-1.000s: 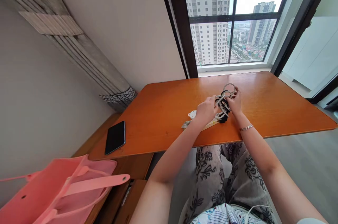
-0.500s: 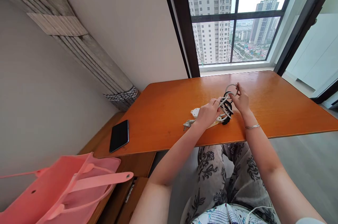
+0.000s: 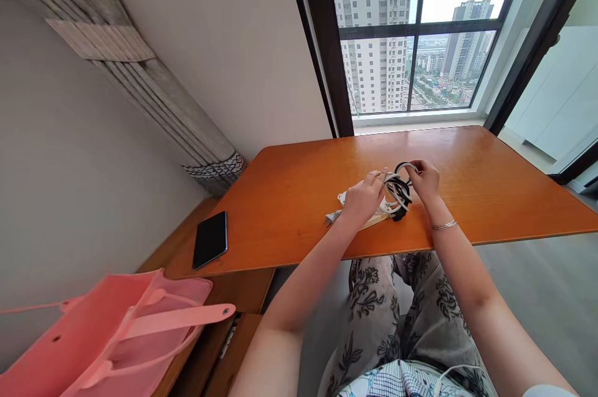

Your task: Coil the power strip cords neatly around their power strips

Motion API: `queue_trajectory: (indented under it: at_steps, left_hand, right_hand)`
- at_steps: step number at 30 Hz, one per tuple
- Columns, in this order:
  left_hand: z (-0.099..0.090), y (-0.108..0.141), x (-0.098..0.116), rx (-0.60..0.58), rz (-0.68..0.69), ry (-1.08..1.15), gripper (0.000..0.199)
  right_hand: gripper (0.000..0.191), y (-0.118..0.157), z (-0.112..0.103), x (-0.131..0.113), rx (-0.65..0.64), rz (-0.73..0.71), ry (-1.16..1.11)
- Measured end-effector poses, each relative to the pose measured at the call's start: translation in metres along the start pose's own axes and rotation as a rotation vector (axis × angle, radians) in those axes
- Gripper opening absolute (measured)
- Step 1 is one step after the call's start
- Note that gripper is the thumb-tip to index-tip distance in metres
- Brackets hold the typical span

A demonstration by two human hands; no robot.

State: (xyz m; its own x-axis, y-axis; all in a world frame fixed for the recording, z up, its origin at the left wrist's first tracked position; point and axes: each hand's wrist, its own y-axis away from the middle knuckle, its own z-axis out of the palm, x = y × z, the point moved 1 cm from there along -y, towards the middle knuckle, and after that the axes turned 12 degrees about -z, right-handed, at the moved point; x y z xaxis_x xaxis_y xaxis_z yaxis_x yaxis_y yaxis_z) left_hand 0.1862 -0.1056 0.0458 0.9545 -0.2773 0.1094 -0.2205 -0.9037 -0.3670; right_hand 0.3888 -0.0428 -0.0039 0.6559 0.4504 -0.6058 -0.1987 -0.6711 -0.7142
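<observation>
A tangle of white cable and black cable lies near the front edge of the table, between my two hands. My left hand closes its fingers on the white cable at the left side of the coils. On the other side, my right hand pinches a loop of the white cable. Below my left wrist, a grey-white plug with metal prongs rests on the wood. A flat pale strip shows under that hand, and a white piece sticks out behind it; their kinds are mostly hidden.
The brown wooden table stands before a window. A black phone lies at its left end. At lower left is a pink bag with straps. A gathered curtain hangs on the left.
My right hand has come down and closer, drawing the raised loop of white cable lower and tighter against the coils. My left hand has shifted slightly left and up.
</observation>
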Motion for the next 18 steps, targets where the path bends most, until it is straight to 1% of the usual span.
queue_trajectory:
  at_steps: [4, 7, 12, 15, 18]
  left_hand:
    - [0.007, -0.005, -0.009, 0.060, 0.006, 0.028, 0.047]
    - [0.011, -0.005, -0.014, 0.093, -0.003, 0.068, 0.043]
    - [0.015, -0.004, -0.018, 0.130, -0.015, 0.233, 0.037]
    - [0.014, -0.005, -0.019, 0.117, -0.047, 0.341, 0.035]
    - [0.012, -0.008, -0.019, 0.079, -0.070, 0.359, 0.039]
  right_hand:
    - [0.035, 0.001, 0.005, 0.000, -0.021, 0.087, -0.102]
    - [0.035, 0.002, 0.007, 0.001, -0.019, 0.096, -0.147]
    - [0.038, 0.001, 0.005, 0.004, -0.002, -0.019, -0.099]
    - [0.042, 0.000, 0.002, 0.006, -0.047, -0.084, -0.120]
    - [0.050, -0.001, 0.001, 0.009, -0.106, -0.119, -0.118]
